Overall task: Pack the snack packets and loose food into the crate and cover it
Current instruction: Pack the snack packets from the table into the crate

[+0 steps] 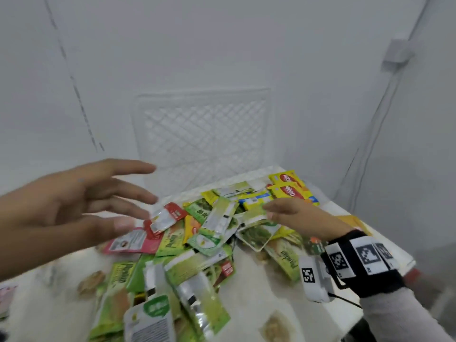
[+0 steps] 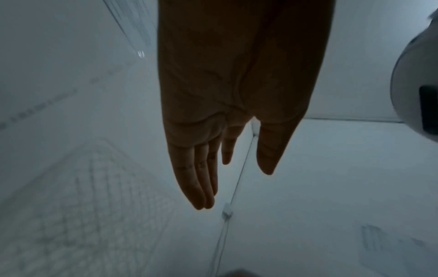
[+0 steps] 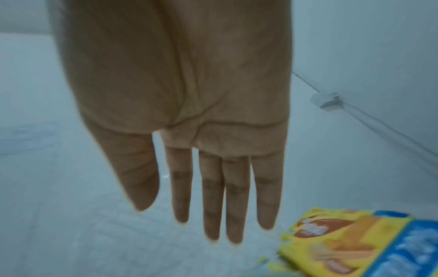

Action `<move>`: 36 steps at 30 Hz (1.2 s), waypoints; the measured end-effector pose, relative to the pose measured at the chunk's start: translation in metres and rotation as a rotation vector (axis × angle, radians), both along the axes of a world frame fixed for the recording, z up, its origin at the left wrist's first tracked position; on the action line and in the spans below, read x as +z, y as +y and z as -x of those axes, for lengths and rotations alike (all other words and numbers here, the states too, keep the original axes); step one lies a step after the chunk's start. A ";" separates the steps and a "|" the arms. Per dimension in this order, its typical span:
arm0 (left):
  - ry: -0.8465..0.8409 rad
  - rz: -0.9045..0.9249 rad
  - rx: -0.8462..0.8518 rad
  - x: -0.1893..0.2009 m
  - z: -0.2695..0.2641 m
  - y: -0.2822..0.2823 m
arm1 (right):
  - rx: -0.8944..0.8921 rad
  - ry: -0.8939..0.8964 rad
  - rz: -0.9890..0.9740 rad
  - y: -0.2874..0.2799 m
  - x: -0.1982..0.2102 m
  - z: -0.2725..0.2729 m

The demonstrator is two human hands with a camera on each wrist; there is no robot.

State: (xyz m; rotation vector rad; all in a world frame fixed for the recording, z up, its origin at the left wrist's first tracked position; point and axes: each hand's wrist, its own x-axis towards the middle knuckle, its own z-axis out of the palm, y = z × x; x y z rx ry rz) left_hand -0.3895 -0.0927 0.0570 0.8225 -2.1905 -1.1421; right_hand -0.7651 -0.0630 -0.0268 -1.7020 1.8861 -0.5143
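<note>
A heap of snack packets (image 1: 209,230), mostly green with some red and yellow, lies on the white table (image 1: 266,292). Loose biscuits (image 1: 90,282) lie beside the heap. A white lattice crate (image 1: 202,129) stands on edge against the back wall. My left hand (image 1: 138,196) hovers over the left of the heap, fingers spread and empty. My right hand (image 1: 283,208) reaches flat across the right side, its fingertips by the yellow packets (image 1: 288,186). The left wrist view shows the left hand (image 2: 235,189) with straight fingers. In the right wrist view the right hand (image 3: 184,221) is straight and empty above a yellow packet (image 3: 343,243).
White walls close in behind and to the right, with a cable and a small box (image 1: 397,53) on the right wall. The table's right edge (image 1: 394,245) runs just past my right wrist. A pink packet (image 1: 6,299) lies at the far left.
</note>
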 end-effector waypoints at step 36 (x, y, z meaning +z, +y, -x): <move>-0.357 -0.352 0.072 -0.119 0.278 -0.159 | -0.374 -1.206 -0.154 -0.094 -0.026 0.138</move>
